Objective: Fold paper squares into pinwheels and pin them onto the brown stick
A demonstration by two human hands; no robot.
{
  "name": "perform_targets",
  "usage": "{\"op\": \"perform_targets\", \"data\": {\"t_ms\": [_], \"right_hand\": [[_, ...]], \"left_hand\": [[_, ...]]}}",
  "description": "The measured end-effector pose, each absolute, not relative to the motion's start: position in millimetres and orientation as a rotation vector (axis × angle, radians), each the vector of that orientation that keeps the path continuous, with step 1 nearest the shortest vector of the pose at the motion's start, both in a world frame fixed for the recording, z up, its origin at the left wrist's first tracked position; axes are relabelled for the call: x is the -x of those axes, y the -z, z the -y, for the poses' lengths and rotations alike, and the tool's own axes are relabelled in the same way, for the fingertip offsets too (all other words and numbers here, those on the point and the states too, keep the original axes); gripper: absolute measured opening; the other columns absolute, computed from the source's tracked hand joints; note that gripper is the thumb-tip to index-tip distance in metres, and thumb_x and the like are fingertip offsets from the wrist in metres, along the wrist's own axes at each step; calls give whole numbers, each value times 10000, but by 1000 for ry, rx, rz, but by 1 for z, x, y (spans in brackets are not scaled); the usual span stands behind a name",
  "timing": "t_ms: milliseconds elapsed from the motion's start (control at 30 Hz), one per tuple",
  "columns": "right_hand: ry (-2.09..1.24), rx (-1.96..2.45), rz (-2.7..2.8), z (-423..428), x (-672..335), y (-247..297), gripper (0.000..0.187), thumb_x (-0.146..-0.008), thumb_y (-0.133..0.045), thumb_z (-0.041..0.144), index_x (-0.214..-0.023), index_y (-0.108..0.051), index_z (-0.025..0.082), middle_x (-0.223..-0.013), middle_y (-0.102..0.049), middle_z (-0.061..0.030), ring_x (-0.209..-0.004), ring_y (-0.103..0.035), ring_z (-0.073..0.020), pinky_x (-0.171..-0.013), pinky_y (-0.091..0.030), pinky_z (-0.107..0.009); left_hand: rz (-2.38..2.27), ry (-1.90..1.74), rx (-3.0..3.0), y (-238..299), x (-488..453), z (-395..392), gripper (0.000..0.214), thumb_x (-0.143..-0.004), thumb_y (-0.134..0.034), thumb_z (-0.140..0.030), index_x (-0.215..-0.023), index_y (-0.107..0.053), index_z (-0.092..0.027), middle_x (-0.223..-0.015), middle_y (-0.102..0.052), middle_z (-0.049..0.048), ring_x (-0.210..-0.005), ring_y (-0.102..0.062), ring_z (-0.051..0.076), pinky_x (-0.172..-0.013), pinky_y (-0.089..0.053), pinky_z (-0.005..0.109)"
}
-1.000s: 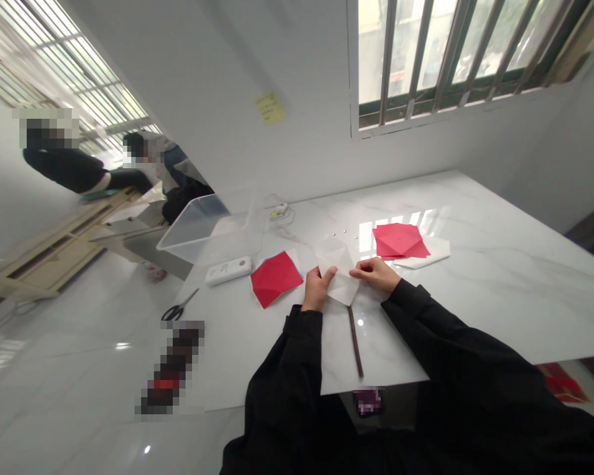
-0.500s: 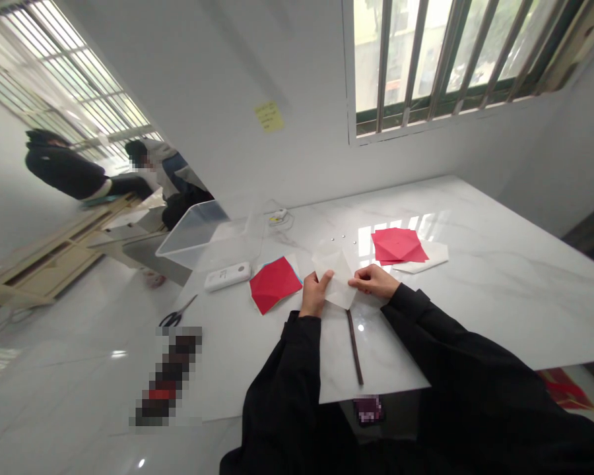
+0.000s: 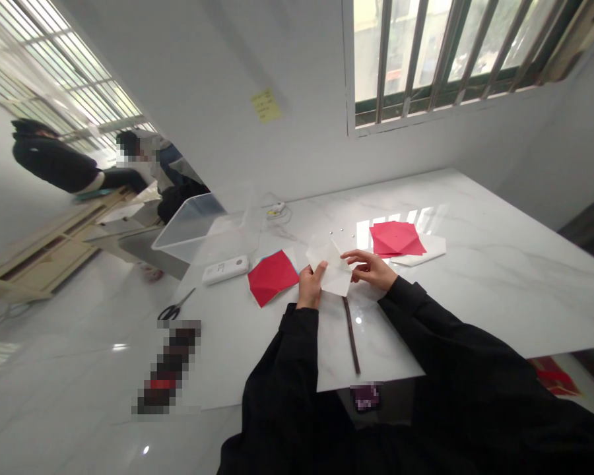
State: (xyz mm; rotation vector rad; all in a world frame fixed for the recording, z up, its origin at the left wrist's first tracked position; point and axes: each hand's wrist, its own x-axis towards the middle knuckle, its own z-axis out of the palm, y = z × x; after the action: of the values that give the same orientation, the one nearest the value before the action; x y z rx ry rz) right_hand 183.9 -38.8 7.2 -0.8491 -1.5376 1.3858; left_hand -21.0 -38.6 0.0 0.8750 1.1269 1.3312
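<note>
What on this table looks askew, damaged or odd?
Nothing looks plainly damaged. The red sheets at right are stacked unevenly, corners out of line, partly covering white paper. Three tiny shiny specks nearby are too small to identify.

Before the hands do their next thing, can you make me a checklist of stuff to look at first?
1. Left hand holding the white paper: ok, thumb on top.
2. Right hand pinching its right edge: cannot tell, fingers overlap.
3. Dark stick away from both hands: ok, lying nearer the person.
4. Scissors apart from both hands: ok, off to the left.
5. Stick touching the paper: cannot tell.
</note>
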Motion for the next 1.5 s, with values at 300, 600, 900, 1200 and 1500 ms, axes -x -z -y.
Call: {"op": "perform_targets", "data": {"t_ms": [300,600,900,1200,1500], "right_hand": [[-1154,930,1608,40,-178,-1,287,-787,-759,340,-1028,-802,191,-1014,-792,-70,-922,-736,-225,-826,-621,-344],[-1012,1001,1492,35,-181,2,329,-795,-782,459,-1009,-821,212,-1016,-810,-75,-898,-773,-256,-897,-634,-413],[-927,1035,1502,32,-184,0,319,-835,-747,441,-1069,-814,234,-1086,-801,-67,-1008,-761,-285,-903,-629,-411],[-885,1057,1545,29,-186,3,287,-882,-709,442,-1071,-815,254,-1074,-806,-44,-1005,-757,-277,-941,-595,-416],[-923,1028,1515,31,-185,1,302,-860,-737,413,-1101,-804,243,-1087,-802,-55,-976,-760,-264,-907,-601,-395]], "left_hand": [[-1144,-1334,-891,5,20,36,617,-652,-851,-586,-973,-726,-74,-896,-773,136,-729,-711,218,-687,-543,312],[-1113,-1377,-960,-5,21,39,954,-708,-823,-601,-1481,-456,-181,-949,-748,69,-741,-696,180,-632,-536,259],[-1163,-1399,-1147,-13,26,41,341,-753,-726,-424,-959,-727,-152,-1005,-732,88,-828,-689,189,-754,-584,320],[-1084,-1320,-1301,-20,28,51,458,-724,-813,-307,-1146,-688,-179,-1056,-757,91,-931,-734,205,-863,-553,299],[-1180,-1396,-1311,-11,26,44,351,-762,-815,-484,-877,-746,-160,-806,-756,72,-786,-723,200,-752,-543,303]]}}
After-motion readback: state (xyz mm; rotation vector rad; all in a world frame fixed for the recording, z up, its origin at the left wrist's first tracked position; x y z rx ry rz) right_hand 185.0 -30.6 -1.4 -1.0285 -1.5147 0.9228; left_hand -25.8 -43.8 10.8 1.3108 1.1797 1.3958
